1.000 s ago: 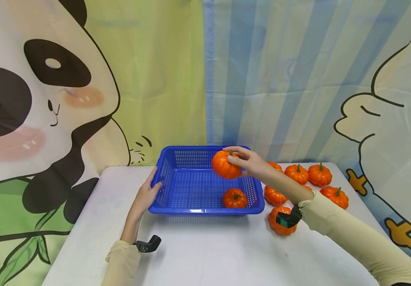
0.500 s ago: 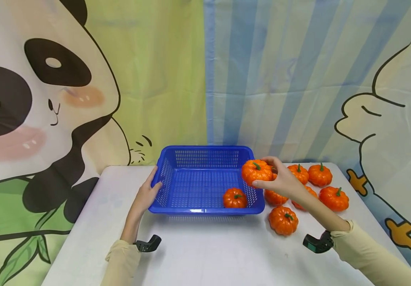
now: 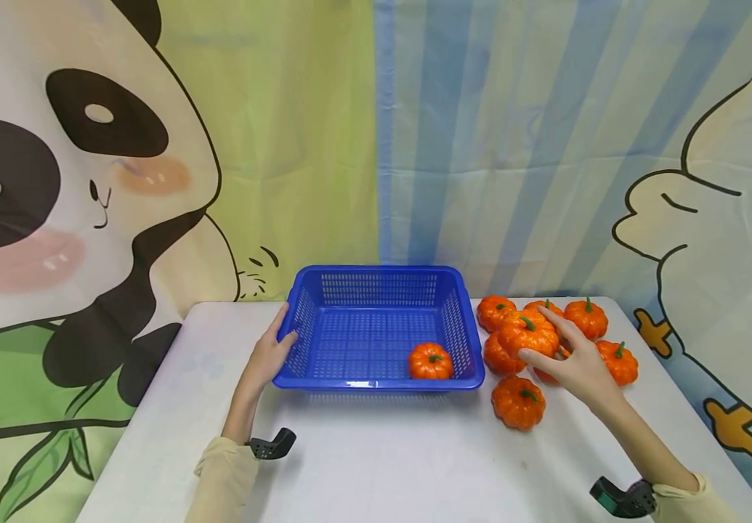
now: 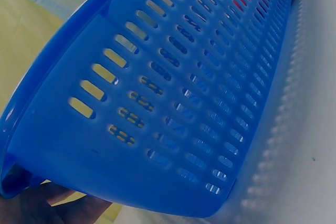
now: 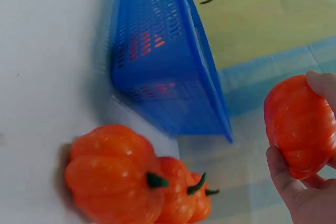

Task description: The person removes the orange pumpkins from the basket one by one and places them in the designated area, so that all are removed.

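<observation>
Two hands on the white surface (image 3: pixel 376 465): left hand (image 3: pixel 269 356) grip grasping the blue basket's (image 3: pixel 378 276) left rim, one pumpkin (image 3: pixel 430 361) inside at near right, right hand (image 3: pixel 578 363) grip clenched round a lifted pumpkin (image 3: pixel 527 333) above the pumpkin cluster (image 3: pixel 614 361) right of the basket.

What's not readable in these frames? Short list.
- Left hand: the left wrist view shows only a sliver at the bottom edge; the basket wall fills the frame.
- Pumpkins behind the held pumpkin: the right hand covers some in the head view, so the count is unclear.
- Pumpkin in the basket: only red glints through the slots in the wrist views.
</observation>
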Available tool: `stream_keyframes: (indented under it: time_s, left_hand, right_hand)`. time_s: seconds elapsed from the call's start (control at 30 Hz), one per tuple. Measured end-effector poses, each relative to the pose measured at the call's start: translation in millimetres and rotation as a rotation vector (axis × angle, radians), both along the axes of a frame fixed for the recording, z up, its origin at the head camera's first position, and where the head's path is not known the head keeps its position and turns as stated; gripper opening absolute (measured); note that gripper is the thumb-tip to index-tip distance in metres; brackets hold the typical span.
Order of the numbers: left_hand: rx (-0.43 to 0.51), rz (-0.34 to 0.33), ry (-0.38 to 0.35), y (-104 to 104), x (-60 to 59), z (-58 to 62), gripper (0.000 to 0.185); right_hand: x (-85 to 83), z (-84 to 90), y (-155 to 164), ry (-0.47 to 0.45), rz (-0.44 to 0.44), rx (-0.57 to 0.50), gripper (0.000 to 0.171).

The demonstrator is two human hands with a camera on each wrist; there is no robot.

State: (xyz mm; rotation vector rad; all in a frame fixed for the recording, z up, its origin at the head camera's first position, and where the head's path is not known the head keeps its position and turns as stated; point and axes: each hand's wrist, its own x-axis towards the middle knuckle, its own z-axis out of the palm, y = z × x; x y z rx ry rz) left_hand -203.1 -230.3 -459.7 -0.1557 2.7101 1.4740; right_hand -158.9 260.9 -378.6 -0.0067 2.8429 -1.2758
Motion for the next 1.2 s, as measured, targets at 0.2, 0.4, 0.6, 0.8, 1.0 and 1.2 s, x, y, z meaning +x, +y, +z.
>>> stream_keyframes:
  time_s: [0.2,0.4,0.6,0.8,1.0,1.2]
  left_hand:
    - [0.003,0.004,-0.003,2,0.3,0.2,0.065]
    - [0.013,0.000,-0.007,1,0.7,-0.2,0.065]
    - [0.014,-0.006,-0.003,-1,0.6,1.0,0.065]
    - [0.019,-0.011,-0.004,-1,1.0,0.3,0.065]
    - [0.018,-0.012,-0.015,-2,0.2,-1.6,0.065]
    - [0.016,-0.009,-0.014,-1,-0.9,0.2,0.065]
  right_hand:
    - [21.4,-20.9,27,0.000,-0.102,-0.029,0.090]
    - [39.8,-38.9,51,-0.097,-0.241,-0.056,0.095]
    - [47.7,-62.3,65,-0.224,-0.342,-0.083,0.100]
    - [48.5,-87.6,71,-0.251,-0.370,-0.091,0.103]
    - [45.2,-107.2,74,-0.234,-0.367,-0.072,0.104]
    - [41.8,-117.2,75,-0.216,-0.321,-0.035,0.106]
